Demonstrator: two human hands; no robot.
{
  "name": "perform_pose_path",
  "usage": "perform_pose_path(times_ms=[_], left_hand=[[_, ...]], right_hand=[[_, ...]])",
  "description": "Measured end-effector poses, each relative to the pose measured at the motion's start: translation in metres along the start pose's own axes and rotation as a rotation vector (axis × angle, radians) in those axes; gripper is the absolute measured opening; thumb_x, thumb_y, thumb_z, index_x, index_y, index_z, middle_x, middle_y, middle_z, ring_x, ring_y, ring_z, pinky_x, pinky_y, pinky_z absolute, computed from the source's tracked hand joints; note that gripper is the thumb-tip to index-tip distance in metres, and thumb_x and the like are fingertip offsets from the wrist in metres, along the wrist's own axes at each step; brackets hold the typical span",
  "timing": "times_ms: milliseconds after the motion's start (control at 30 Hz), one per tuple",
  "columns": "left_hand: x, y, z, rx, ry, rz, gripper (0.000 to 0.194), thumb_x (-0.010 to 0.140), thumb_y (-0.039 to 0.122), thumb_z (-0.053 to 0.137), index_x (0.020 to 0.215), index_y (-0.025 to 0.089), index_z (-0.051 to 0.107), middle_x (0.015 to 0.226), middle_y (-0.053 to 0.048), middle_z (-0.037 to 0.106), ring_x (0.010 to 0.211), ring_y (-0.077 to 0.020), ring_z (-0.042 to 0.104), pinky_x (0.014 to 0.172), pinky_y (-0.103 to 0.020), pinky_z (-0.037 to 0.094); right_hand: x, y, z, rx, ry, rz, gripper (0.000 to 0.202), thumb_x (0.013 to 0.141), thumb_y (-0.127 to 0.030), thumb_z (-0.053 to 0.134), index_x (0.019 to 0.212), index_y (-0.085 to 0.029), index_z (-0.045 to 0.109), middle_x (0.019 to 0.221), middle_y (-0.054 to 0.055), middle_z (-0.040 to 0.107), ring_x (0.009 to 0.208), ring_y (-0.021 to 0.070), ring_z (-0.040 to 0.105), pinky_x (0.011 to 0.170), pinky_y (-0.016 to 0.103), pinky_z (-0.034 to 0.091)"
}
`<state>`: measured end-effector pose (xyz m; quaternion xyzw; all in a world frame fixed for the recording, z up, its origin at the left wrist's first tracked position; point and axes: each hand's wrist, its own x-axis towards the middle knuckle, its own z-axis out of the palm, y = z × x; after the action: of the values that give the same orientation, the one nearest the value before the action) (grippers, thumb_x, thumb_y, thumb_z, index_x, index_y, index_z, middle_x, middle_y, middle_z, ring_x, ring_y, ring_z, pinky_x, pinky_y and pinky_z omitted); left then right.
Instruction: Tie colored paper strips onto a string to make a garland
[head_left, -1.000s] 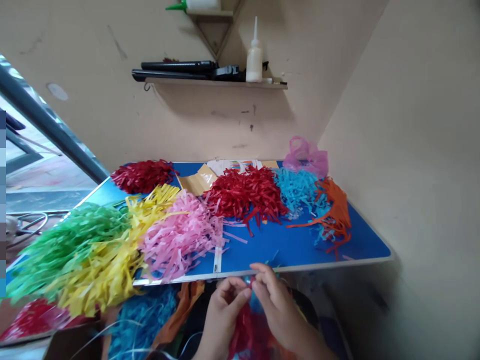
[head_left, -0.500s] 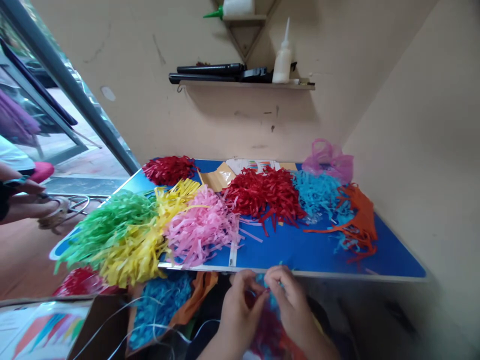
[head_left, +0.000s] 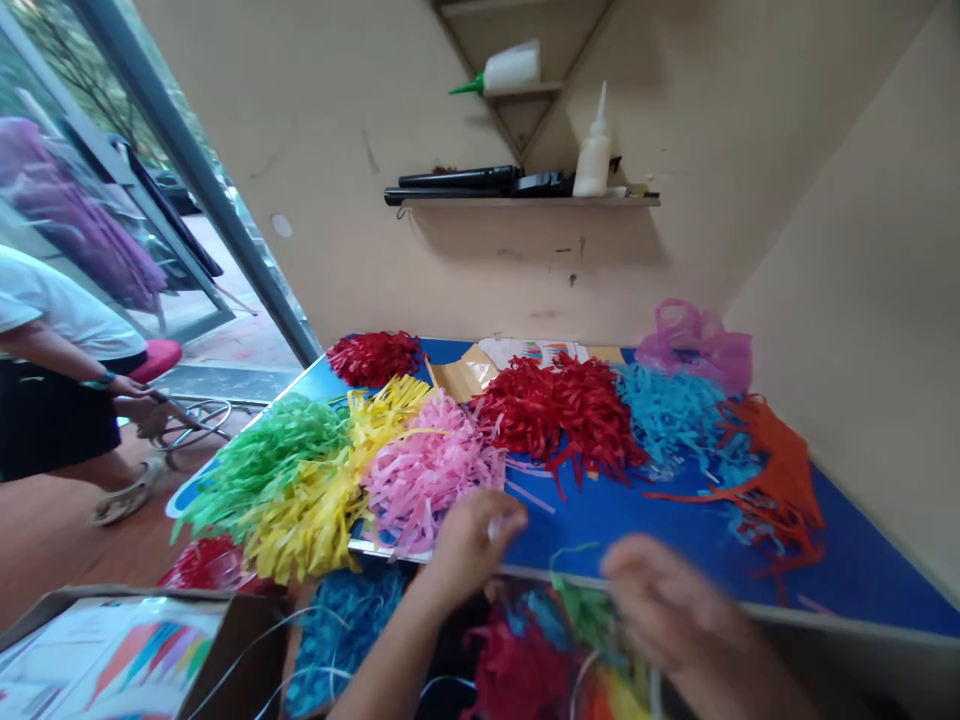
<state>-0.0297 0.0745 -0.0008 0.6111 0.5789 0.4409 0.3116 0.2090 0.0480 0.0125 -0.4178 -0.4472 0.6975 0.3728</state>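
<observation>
My left hand (head_left: 476,538) is raised at the table's front edge, just before the pink tissue-paper fringe (head_left: 435,465). Its fingers are curled in, and whatever they may hold is too small to make out. Apart from it, my right hand (head_left: 667,600) is over the front edge on the right, its fingers smeared by motion. Below and between the hands, at my lap, lies a bundle of fringed strips (head_left: 525,660) in red, blue, green and yellow. A thin green strand (head_left: 574,548) sticks up from it near my right hand.
Green (head_left: 270,450), yellow (head_left: 315,505), red (head_left: 559,405), light-blue (head_left: 675,400) and orange (head_left: 776,455) fringes cover much of the blue table (head_left: 600,520). A cardboard box (head_left: 251,640) stands at lower left. Glue bottles (head_left: 592,160) rest on wall shelves. Another person (head_left: 67,350) bends by a stool.
My hands, together at the bundle before, have moved apart and up, showing more of its colours. The view has shifted, and more of the other person is visible at left.
</observation>
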Motion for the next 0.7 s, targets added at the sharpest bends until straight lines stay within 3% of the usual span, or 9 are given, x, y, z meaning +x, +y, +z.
perform_pose_path(times_ms=[33,100,200,300,433,567,700], left_hand=[[0.019,-0.007,-0.008,0.005,0.136,-0.057,0.010,0.080,0.030,0.067,0.082,0.024,0.075,0.090,-0.009,0.073,0.092,-0.0257,0.064,0.087,-0.034,0.045],[0.050,-0.026,-0.025,-0.002,0.293,-0.128,0.007,0.074,0.025,0.071,0.079,0.019,0.071,0.095,-0.013,0.070,0.102,-0.0293,0.060,0.089,-0.037,0.043],[0.070,-0.053,-0.051,-0.081,0.389,-0.190,0.011,0.064,0.019,0.076,0.063,0.017,0.065,0.077,-0.011,0.068,0.096,-0.0295,0.062,0.083,-0.036,0.043],[0.063,-0.069,-0.076,-0.247,0.459,-0.218,0.016,0.063,0.027,0.075,0.072,0.018,0.066,0.070,-0.003,0.065,0.078,-0.0210,0.063,0.074,-0.031,0.046],[0.043,-0.072,-0.092,-0.524,0.533,-0.242,0.040,0.054,0.041,0.079,0.082,0.020,0.060,0.072,0.003,0.063,0.064,-0.0117,0.059,0.067,-0.027,0.051],[0.032,-0.066,-0.090,-0.679,0.541,-0.266,0.049,0.043,0.035,0.086,0.079,0.018,0.058,0.063,0.007,0.057,0.052,-0.0069,0.054,0.060,-0.024,0.052],[0.027,-0.062,-0.081,-0.714,0.523,-0.252,0.046,0.045,0.032,0.086,0.078,0.018,0.058,0.065,0.007,0.058,0.053,-0.0056,0.054,0.058,-0.020,0.052]], right_hand=[[0.007,0.005,0.011,0.012,-0.086,0.015,0.033,0.078,-0.047,0.076,0.094,-0.019,0.068,0.060,-0.004,0.049,0.045,0.0077,0.038,0.043,0.021,0.030],[0.019,0.016,0.027,0.054,-0.205,0.031,0.036,0.074,-0.054,0.076,0.085,-0.021,0.070,0.052,-0.006,0.038,0.043,0.0070,0.027,0.043,0.022,0.019],[0.026,0.028,0.033,0.155,-0.157,0.037,0.039,0.071,-0.060,0.075,0.078,-0.022,0.070,0.050,-0.006,0.033,0.045,0.0081,0.023,0.046,0.024,0.019],[0.028,0.033,0.028,0.210,-0.088,0.062,0.042,0.069,-0.060,0.077,0.080,-0.020,0.070,0.050,-0.008,0.028,0.046,0.0077,0.019,0.046,0.023,0.018],[0.045,0.033,0.036,0.116,-0.073,0.034,0.049,0.073,-0.058,0.074,0.104,-0.021,0.066,0.057,-0.009,0.027,0.047,0.0074,0.017,0.043,0.021,0.017],[0.082,0.024,0.061,-0.153,-0.028,-0.255,0.040,0.077,-0.047,0.071,0.104,-0.019,0.064,0.060,-0.008,0.035,0.052,0.0099,0.034,0.051,0.022,0.032],[0.117,0.006,0.090,-0.305,0.000,-0.468,0.038,0.077,-0.035,0.066,0.110,-0.017,0.063,0.060,-0.008,0.039,0.055,0.0117,0.041,0.057,0.023,0.037]])
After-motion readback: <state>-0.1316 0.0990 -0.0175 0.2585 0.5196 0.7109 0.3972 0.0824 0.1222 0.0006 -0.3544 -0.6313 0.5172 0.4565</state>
